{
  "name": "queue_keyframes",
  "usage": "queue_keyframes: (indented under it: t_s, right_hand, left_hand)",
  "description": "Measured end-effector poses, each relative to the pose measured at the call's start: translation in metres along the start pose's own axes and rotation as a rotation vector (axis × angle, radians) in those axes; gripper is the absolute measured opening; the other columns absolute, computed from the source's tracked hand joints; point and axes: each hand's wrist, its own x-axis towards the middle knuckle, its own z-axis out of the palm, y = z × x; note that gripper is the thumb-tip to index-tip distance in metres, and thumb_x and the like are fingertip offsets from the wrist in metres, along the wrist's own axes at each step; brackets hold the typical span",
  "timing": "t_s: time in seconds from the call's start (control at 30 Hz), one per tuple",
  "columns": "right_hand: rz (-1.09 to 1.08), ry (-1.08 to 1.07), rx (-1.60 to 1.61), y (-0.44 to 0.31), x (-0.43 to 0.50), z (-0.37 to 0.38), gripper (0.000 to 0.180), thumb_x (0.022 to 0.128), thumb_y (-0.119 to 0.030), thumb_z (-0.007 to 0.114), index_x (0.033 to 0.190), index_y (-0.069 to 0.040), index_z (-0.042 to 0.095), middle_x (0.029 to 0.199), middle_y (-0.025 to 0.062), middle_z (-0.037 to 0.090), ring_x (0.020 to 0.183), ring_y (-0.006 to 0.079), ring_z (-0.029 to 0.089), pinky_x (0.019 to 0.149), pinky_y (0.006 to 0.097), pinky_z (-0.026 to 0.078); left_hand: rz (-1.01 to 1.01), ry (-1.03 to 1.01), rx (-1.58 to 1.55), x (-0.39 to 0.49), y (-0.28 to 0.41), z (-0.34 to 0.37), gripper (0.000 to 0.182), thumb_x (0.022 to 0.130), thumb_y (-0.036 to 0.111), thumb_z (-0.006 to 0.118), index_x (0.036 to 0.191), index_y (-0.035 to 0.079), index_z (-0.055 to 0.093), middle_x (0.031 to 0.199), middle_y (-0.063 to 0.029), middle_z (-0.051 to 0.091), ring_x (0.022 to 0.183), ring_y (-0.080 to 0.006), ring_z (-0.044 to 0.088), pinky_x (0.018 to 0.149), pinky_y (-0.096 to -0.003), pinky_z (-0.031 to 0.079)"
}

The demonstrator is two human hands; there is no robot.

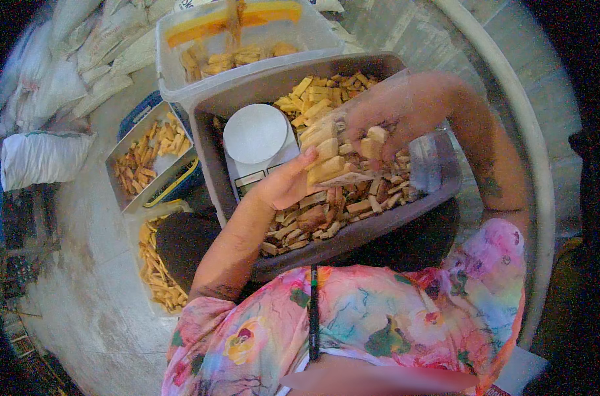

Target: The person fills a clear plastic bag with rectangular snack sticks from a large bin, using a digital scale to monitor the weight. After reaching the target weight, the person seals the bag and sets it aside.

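My left hand (292,180) grips the near left side of a clear plastic container (347,173) that holds rusk-like sticks. The container is tilted over a large grey-brown bin (300,262). Blurred by motion, my right hand (379,123) reaches into or over the container's far side; whether its fingers hold a piece cannot be told. Beneath lie many loose brown and yellow sticks (314,99) in the bin. A white digital kitchen scale (257,133) with a round platform stands in the bin's left part.
A translucent tub (250,74) with more pieces stands beyond the bin. At the left are an open box (149,158) of sticks and another tub (156,267) of thin pieces. White sacks (47,89) are piled at the upper left. A pale curved rim (537,163) runs down the right.
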Motion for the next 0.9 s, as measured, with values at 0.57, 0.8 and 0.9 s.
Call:
queue_keyframes:
  t_s: [0.57, 0.8, 0.9]
  right_hand:
    - [0.221, 0.121, -0.300, -0.010, 0.046, 0.004, 0.031, 0.071, -0.025, 0.059, 0.092, -0.004, 0.054, 0.085, 0.0174, 0.058, 0.080, 0.0321, 0.056, 0.071, 0.0382, 0.044]
    - [0.303, 0.017, -0.534, -0.029, 0.061, -0.025, 0.033, 0.072, -0.027, 0.059, 0.096, -0.004, 0.055, 0.076, 0.0132, 0.061, 0.066, 0.0266, 0.059, 0.064, 0.0373, 0.046]
    - [0.250, -0.067, -0.569, -0.040, 0.070, -0.033, 0.034, 0.072, -0.027, 0.060, 0.097, -0.004, 0.056, 0.076, 0.0125, 0.061, 0.064, 0.0258, 0.059, 0.062, 0.0366, 0.046]
  left_hand:
    - [0.251, 0.229, -0.069, 0.000, 0.023, -0.001, 0.064, 0.081, 0.056, 0.041, 0.126, 0.012, 0.033, 0.123, -0.0103, 0.044, 0.109, -0.0294, 0.046, 0.086, -0.0517, 0.040]
    - [0.206, 0.301, -0.285, -0.008, 0.043, -0.007, 0.064, 0.081, 0.058, 0.039, 0.126, 0.014, 0.034, 0.125, -0.0119, 0.042, 0.110, -0.0344, 0.044, 0.084, -0.0526, 0.041]
    - [0.204, 0.254, -0.277, -0.015, 0.041, -0.010, 0.064, 0.081, 0.058, 0.036, 0.127, 0.014, 0.033, 0.125, -0.0131, 0.041, 0.111, -0.0361, 0.043, 0.085, -0.0520, 0.041]
